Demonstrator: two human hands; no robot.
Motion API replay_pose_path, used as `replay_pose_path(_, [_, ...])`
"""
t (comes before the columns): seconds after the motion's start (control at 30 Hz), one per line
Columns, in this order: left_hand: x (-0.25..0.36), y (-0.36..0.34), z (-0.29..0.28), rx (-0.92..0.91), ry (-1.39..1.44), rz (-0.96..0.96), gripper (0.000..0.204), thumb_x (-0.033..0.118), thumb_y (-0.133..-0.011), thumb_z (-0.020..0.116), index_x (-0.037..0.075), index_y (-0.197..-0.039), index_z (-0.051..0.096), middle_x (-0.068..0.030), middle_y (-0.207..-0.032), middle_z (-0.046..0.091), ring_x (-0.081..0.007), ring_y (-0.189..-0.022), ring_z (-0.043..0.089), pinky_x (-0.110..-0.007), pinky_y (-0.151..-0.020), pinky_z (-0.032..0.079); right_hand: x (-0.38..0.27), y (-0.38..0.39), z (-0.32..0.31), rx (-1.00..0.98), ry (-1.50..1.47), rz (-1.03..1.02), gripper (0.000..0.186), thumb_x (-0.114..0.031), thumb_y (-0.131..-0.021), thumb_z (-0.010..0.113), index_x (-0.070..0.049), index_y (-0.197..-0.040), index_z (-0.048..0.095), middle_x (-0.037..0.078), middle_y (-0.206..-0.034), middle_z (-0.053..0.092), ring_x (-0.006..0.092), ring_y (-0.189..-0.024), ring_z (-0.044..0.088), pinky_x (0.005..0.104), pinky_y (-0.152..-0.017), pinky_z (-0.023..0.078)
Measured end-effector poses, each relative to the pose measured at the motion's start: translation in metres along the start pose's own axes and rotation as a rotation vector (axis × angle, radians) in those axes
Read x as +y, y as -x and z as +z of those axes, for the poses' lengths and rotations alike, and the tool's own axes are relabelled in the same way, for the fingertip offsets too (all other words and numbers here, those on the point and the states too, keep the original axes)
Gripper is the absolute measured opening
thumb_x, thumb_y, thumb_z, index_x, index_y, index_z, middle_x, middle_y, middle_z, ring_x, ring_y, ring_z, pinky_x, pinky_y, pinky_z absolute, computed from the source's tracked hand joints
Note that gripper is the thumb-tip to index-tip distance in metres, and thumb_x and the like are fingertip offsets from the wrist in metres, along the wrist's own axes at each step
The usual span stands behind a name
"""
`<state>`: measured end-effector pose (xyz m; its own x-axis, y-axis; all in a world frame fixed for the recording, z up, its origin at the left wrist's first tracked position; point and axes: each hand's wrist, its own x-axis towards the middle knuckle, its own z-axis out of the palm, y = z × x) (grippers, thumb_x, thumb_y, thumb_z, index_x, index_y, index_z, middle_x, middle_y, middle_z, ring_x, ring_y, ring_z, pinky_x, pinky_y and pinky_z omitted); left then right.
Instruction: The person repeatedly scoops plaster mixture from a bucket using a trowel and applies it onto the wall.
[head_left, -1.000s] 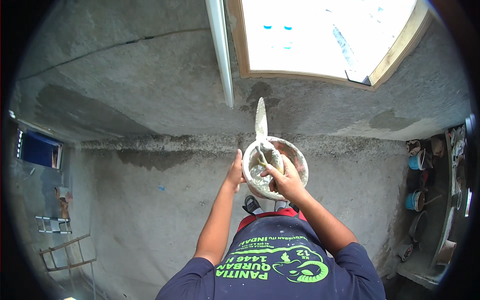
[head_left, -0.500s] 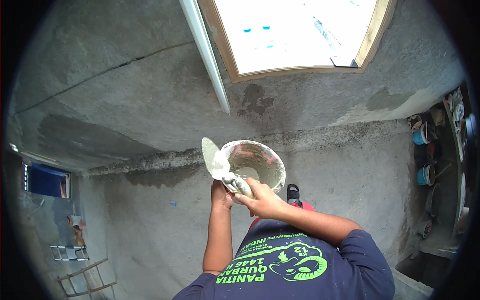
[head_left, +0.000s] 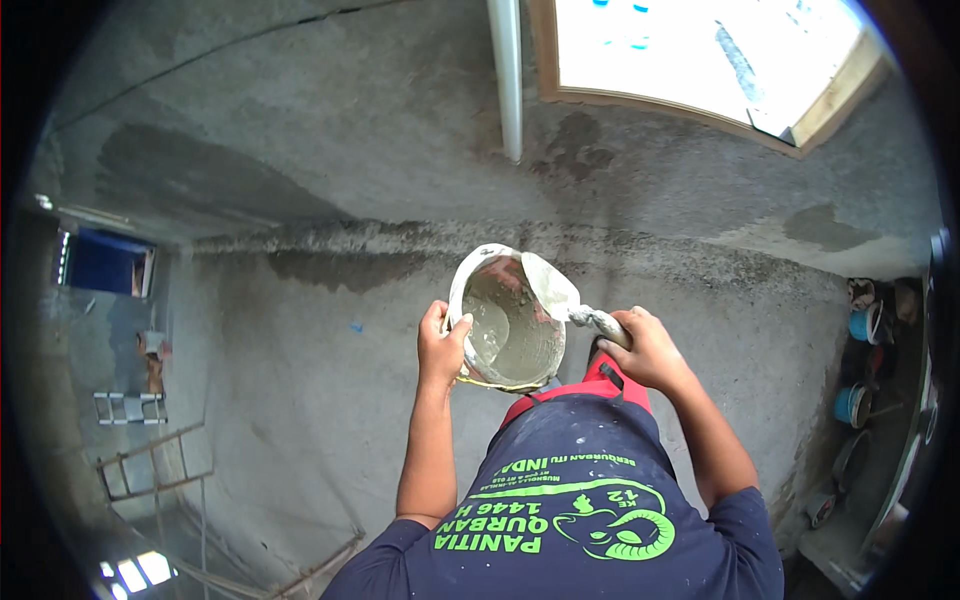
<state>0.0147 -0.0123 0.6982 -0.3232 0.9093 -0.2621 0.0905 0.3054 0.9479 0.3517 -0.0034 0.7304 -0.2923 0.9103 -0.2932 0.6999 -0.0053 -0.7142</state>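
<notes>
In front of me is a bucket [head_left: 459, 285] with a pale, crusted rim, holding grey-green wet plaster [head_left: 489, 330] low inside. My left hand [head_left: 443, 348] grips it by the left side of the rim, thumb over the edge. A pointed trowel [head_left: 549, 288] is in my right hand [head_left: 650, 350], fingers closed round its handle. Its blade is coated with pale plaster and overlaps the bucket's far right rim; whether it touches the rim I cannot tell.
A rough grey wall rises ahead, with a white pipe [head_left: 508, 90] and a wood-framed window opening [head_left: 660, 108]. Blue buckets [head_left: 850, 404] line the right side. Ladder-like frames [head_left: 150, 465] stand at the left. A small blue scrap [head_left: 356, 327] lies on the floor.
My right hand has carried the trowel from the bucket's left side to its right. My left hand now holds the left rim. The view has shifted, moving the window rightward and up.
</notes>
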Motion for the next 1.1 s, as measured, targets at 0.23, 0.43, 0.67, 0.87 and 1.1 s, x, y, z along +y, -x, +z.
replay_pose_path(0.23, [0.034,0.000,-0.023,-0.135,-0.050,0.159,0.015,0.002,-0.088,0.069,0.007,-0.088,0.055,0.0045,-0.079,0.056,-0.0039,-0.072,0.049,-0.024,-0.066,0.041,-0.016,-0.028,0.008,-0.046,0.117,-0.228,0.035,-0.026,-0.086,0.075,-0.008,-0.115,0.072,0.019,-0.098,0.074,0.0400,-0.095,0.070,0.0499,-0.086,0.056])
replay_pose_path(0.43, [0.067,-0.012,-0.001,-0.145,0.047,0.210,0.018,0.003,-0.084,0.070,0.009,-0.086,0.054,0.0059,-0.079,0.054,-0.0024,-0.071,0.046,-0.022,-0.066,0.038,-0.016,-0.081,0.014,-0.054,0.203,-0.234,0.040,-0.026,-0.093,0.066,-0.004,-0.126,0.063,0.022,-0.095,0.071,0.0419,-0.087,0.071,0.0535,-0.077,0.057])
replay_pose_path(0.67, [0.088,-0.039,0.045,-0.166,0.082,0.261,0.020,0.007,-0.082,0.073,0.010,-0.087,0.054,0.0055,-0.078,0.055,-0.0028,-0.072,0.048,-0.022,-0.068,0.039,-0.024,-0.115,-0.018,-0.008,0.219,-0.276,0.043,-0.019,-0.095,0.062,0.009,-0.127,0.059,0.028,-0.099,0.069,0.0417,-0.089,0.072,0.0497,-0.079,0.058])
replay_pose_path(0.87, [0.116,-0.051,0.065,-0.119,0.097,0.283,0.018,0.008,-0.081,0.073,0.009,-0.088,0.056,0.0046,-0.079,0.057,-0.0030,-0.072,0.049,-0.022,-0.068,0.040,-0.017,-0.132,-0.043,-0.008,0.148,-0.319,0.045,-0.023,-0.097,0.061,0.005,-0.132,0.057,0.028,-0.100,0.069,0.0430,-0.090,0.071,0.0516,-0.079,0.058])
replay_pose_path(1.1, [0.142,-0.069,0.078,-0.174,0.148,0.287,0.018,0.009,-0.079,0.072,0.008,-0.088,0.057,0.0039,-0.080,0.058,-0.0033,-0.072,0.050,-0.021,-0.067,0.040,-0.030,-0.146,-0.065,-0.028,0.202,-0.471,0.045,-0.013,-0.090,0.060,0.004,-0.131,0.058,0.025,-0.096,0.068,0.0395,-0.081,0.072,0.0493,-0.069,0.059])
